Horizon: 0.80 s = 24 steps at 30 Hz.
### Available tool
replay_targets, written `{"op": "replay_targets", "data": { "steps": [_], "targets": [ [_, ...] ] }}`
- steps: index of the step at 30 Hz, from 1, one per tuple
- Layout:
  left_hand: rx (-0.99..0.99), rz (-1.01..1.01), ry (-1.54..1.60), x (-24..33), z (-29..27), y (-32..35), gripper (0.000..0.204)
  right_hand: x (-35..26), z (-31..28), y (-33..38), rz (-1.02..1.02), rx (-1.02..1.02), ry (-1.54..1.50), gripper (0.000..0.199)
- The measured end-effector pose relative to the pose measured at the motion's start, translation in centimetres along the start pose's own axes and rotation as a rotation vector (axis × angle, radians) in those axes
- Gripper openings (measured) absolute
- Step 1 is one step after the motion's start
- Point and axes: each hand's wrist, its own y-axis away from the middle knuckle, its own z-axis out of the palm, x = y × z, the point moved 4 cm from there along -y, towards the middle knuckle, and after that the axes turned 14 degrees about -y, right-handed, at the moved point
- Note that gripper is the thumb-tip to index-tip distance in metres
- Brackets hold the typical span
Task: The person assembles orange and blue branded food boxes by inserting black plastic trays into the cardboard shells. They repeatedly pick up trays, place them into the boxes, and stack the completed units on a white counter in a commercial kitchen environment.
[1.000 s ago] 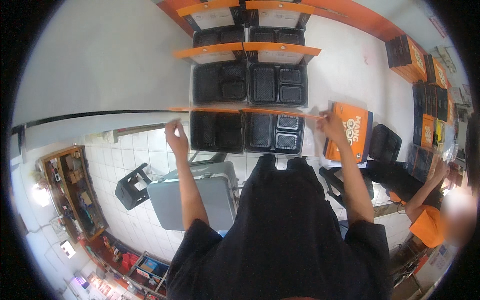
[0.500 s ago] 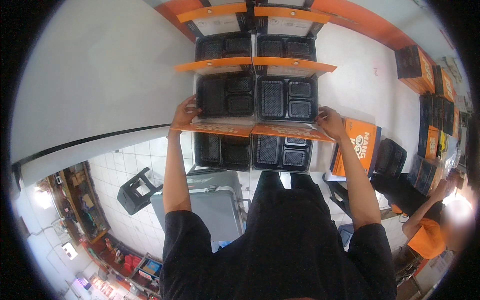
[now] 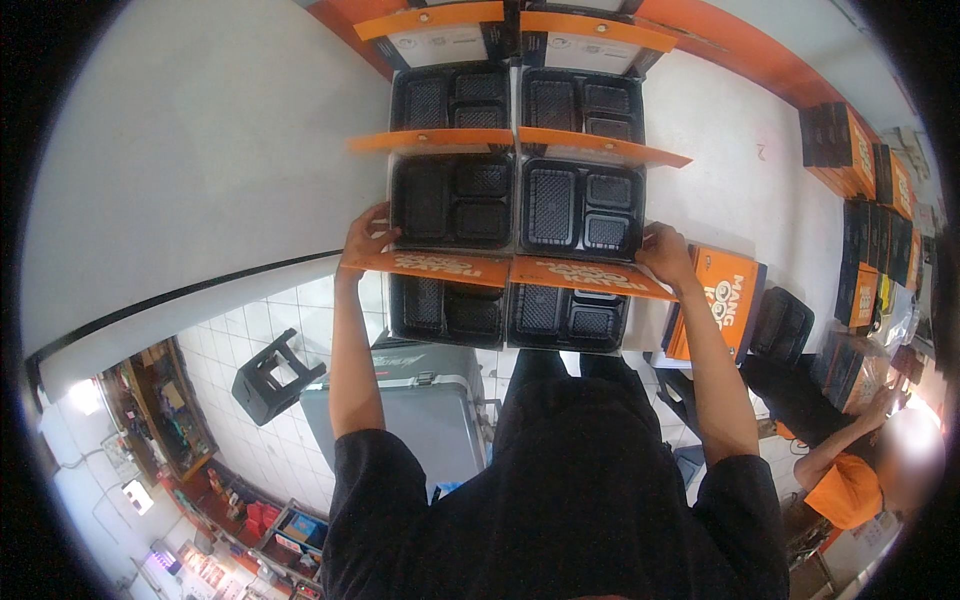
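Note:
Two side-by-side columns of open cardboard boxes with orange lids stand before me, each holding a black compartment tray. My left hand (image 3: 372, 238) has its fingers curled at the outer side of the left box, beside its black tray (image 3: 452, 200). On the other side, my right hand (image 3: 663, 256) is closed at the near right corner of the right box, next to its tray (image 3: 582, 208). Between my wrists, two raised orange lids (image 3: 510, 273) partly cover the nearest trays (image 3: 568, 318). Farther off, another pair of lids (image 3: 600, 146) stands over the trays behind.
Right of my right forearm lies a stack of orange folded boxes (image 3: 712, 305), with a black tray stack (image 3: 782, 325) beside it. Piled boxes (image 3: 840, 150) line the far right. A co-worker in an orange sleeve (image 3: 845, 485) is at right. A grey cooler box (image 3: 395, 400) and black stool (image 3: 280, 378) stand lower left.
The view has shifted slightly, with the near boxes and both hands a little lower. More of the farther trays shows behind the middle lids. Both hands keep to the boxes' outer sides.

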Motion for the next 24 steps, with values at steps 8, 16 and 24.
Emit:
{"op": "replay_targets", "data": {
  "steps": [8, 16, 24],
  "targets": [
    [0.006, 0.004, 0.195, -1.6, 0.8, 0.8, 0.055, 0.4, 0.2, -0.4, -0.021, -0.043, 0.159, 0.033],
    [0.186, -0.037, 0.341, 5.3, -4.1, -2.9, 0.068, -1.1, -11.1, -6.3, -0.006, 0.089, -0.204, 0.019],
    [0.030, 0.014, 0.100, 7.7, -5.0, -13.5, 0.058, -4.0, -7.9, -15.2, 0.072, 0.014, -0.150, 0.054]
  ]
}}
